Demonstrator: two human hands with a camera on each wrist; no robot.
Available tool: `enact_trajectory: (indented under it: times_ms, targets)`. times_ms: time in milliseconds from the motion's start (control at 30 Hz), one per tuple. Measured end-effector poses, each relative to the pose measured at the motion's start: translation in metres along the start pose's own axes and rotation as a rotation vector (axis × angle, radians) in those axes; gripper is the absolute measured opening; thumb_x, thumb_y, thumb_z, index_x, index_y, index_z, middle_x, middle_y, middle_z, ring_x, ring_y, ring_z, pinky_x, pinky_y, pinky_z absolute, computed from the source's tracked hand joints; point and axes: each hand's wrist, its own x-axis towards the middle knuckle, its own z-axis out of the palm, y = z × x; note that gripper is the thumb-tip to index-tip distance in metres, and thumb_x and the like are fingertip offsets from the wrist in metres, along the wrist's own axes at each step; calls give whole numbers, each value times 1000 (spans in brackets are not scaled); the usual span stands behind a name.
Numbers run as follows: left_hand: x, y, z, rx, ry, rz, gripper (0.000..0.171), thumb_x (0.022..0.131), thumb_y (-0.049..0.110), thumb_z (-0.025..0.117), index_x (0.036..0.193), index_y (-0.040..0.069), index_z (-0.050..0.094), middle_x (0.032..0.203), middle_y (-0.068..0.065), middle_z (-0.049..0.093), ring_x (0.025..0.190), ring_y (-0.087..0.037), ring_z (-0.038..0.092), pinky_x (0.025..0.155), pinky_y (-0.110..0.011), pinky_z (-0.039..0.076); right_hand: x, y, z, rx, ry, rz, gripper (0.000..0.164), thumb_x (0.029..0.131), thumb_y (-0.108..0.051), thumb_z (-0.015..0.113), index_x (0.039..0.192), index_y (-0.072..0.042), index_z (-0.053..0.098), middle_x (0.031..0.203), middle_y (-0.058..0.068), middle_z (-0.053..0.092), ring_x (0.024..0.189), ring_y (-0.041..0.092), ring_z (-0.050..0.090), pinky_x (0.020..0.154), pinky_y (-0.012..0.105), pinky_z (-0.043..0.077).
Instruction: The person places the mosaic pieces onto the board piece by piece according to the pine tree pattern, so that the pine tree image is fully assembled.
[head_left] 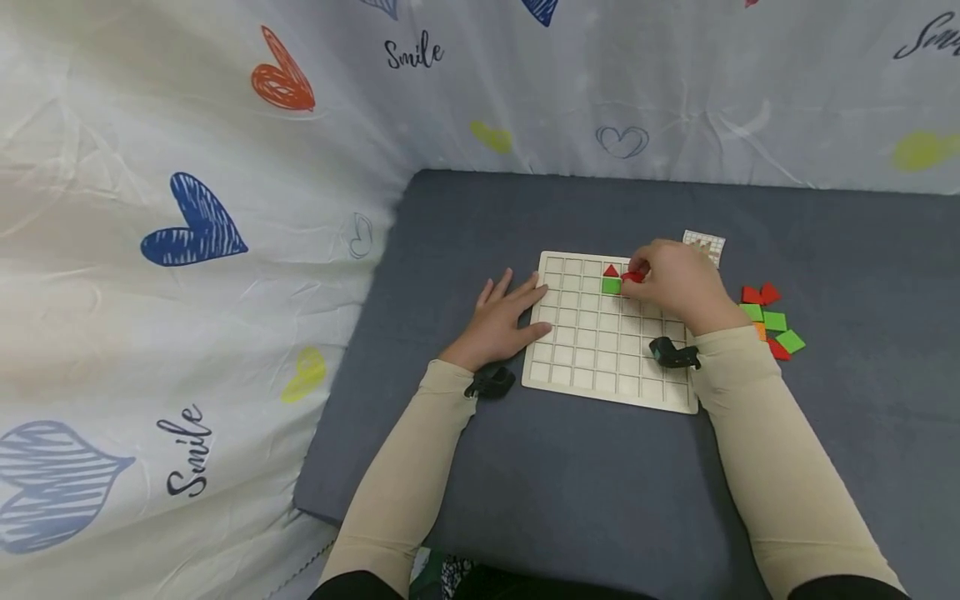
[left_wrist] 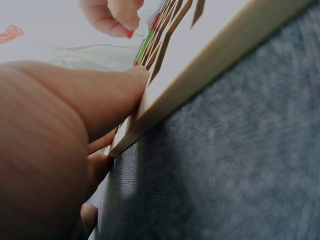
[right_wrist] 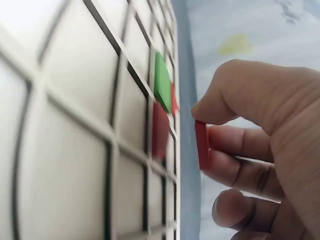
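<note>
A red tile (right_wrist: 201,145) is being pinched between the thumb and fingertips of the right hand (head_left: 678,283), near the far edge of a pale gridded board (head_left: 592,350). The left hand (head_left: 506,321), fingers spread, is being rested on the board's left edge, nothing being gripped. Near the far edge, a red triangle tile (head_left: 611,271) and, just nearer, a green square tile (head_left: 611,286) are sitting in cells. The filling seems to be only beginning: at least seven loose tiles (head_left: 775,321), red, green and orange, are lying on the grey table (head_left: 525,483) outside the board's right edge. A gridded card (head_left: 695,237) is being partly hidden behind the right hand. Loose tiles and card are being shown by the head view alone; by the right wrist view, a gap under the held tile is being revealed, and apparently another red piece (right_wrist: 160,130) beside the green one.
</note>
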Motion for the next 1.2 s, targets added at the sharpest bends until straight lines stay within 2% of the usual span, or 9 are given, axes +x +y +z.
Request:
enact_trajectory:
  times_ms: [200,500,700,1200]
  targets:
    - [0,1,1,-6,5,-19,71,106,48,61,167,24,33,175,4,17,164,-25,-7,130,-44,-15,10,-18,11,-21,-25,-98,22,91,-26,76,102,-7,77,101,8,70,84,27,65,71,49,55]
    - [2,1,3,31,15,-33,70,105,49,62,166,24,36,175,4,19,164,-27,-4,131,-47,-11,23,-32,21,-38,-145,-227,19,95,-17,75,112,-8,78,105,8,68,87,27,63,82,49,55]
    - [2,1,1,20,9,-32,70,105,48,62,166,24,36,175,3,19,164,-27,-4,131,-46,-11,25,-36,21,-60,-183,-243,21,97,-11,71,116,-7,80,109,10,68,91,28,64,84,51,55]
    - [3,1,3,15,26,-33,71,104,47,65,165,22,37,174,1,21,164,-27,-4,130,-45,-13,20,-30,24,-8,-163,-252,20,98,-8,74,116,-7,81,117,11,70,106,33,68,92,54,56]
